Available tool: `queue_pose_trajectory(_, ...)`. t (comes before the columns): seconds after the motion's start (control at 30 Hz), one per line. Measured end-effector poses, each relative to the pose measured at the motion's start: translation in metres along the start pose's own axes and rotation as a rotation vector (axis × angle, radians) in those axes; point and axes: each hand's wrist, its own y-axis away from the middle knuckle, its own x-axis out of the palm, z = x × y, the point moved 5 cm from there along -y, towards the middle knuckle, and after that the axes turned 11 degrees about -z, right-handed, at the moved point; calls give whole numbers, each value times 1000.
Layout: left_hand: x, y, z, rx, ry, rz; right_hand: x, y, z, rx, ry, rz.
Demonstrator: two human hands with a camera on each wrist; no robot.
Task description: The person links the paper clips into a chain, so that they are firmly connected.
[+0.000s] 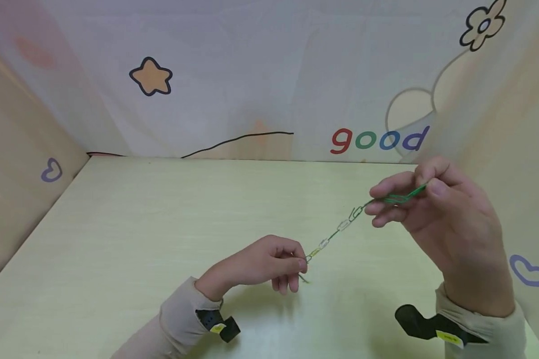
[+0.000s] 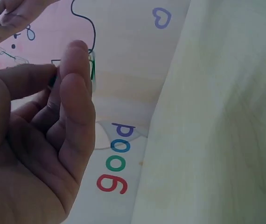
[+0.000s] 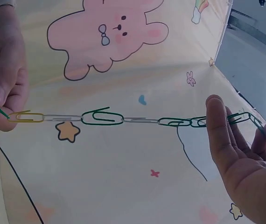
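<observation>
A chain of linked paper clips (image 3: 102,118), green, white and yellow, stretches between my two hands above the table. My left hand (image 1: 269,262) pinches its lower end between thumb and index finger, beside the yellow clip (image 3: 25,116). A short green end (image 1: 303,279) pokes out below those fingers. Higher up and to the right, my right hand (image 1: 453,219) pinches the other end, a green clip (image 1: 404,198), between thumb and index finger. Its other fingers are spread, and the chain passes across them. In the left wrist view, my left fingers mostly hide the clips.
The pale table (image 1: 139,224) spreads beneath both hands. Printed cloth walls stand around it, with a star (image 1: 151,76) and the word "good" (image 1: 379,139) on the back one. Each sleeve carries a black strap with a wrist camera (image 1: 217,323).
</observation>
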Motion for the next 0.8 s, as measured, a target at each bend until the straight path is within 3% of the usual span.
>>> queue_pose_trajectory(0.1,-4,1,-2,10,13,-13,-2,1,4,-15,-34,-34)
queue_pose_trajectory(0.33,-24,1,-5,-28,25,-157,-5,2,8,-65,-46,-90)
queue_pose_trajectory(0.6,-43,-4,2,-45,87,-396,-1,1,7,-119,-8,-81)
queue_pose_trajectory(0.8,-63,-5,9,-13,189,-601,0,2,2,-95,118,-87)
